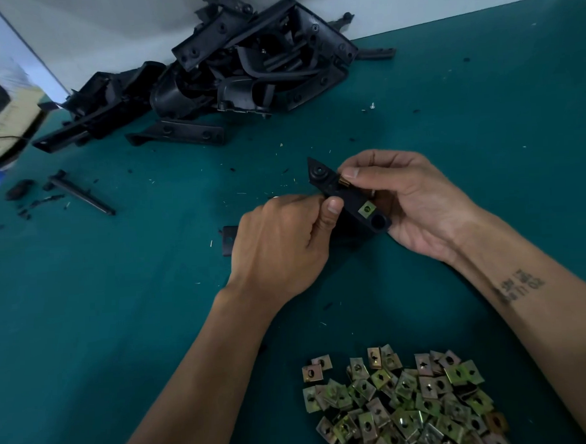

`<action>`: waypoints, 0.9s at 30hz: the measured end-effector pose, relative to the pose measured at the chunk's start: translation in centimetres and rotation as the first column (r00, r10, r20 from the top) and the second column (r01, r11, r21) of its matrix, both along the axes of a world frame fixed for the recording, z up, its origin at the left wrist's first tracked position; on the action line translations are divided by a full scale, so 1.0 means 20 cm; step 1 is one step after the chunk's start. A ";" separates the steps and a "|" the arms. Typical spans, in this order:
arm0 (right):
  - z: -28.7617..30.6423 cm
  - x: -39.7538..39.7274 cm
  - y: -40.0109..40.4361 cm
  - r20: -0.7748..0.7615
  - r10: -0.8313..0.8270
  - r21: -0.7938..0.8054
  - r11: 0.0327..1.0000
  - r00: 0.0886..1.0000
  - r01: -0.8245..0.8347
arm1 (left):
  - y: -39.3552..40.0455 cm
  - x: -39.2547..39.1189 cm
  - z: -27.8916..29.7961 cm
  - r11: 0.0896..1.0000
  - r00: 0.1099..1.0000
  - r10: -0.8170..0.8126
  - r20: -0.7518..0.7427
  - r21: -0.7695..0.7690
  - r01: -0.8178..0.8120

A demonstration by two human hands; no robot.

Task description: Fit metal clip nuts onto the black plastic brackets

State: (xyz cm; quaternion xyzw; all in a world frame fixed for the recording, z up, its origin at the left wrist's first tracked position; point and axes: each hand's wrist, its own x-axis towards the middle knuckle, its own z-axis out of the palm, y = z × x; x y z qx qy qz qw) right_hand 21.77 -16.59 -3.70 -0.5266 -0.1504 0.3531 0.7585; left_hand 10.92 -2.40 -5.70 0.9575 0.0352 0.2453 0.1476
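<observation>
Both hands, left and right, grip a black bracket bearing a yellowish clip nut.

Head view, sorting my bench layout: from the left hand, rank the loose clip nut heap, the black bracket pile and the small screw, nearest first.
From the left hand:
1. Small screw, up and to the right on the green mat.
2. Clip nut heap, low and right, near the person.
3. Black bracket pile, far side, against the wall.
Screw and heap are close to call.
</observation>
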 end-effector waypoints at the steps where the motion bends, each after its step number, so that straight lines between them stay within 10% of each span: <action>1: 0.00 0.00 0.00 -0.008 0.008 -0.015 1.000 1.000 -0.009 | 0.00 0.00 0.00 1.000 1.000 0.000 0.001 0.000 0.000; 27: -0.05 -0.08 0.05 0.177 -0.325 0.063 0.946 0.929 0.318 | -0.01 0.00 -0.01 0.999 0.998 0.051 0.046 0.010 -0.052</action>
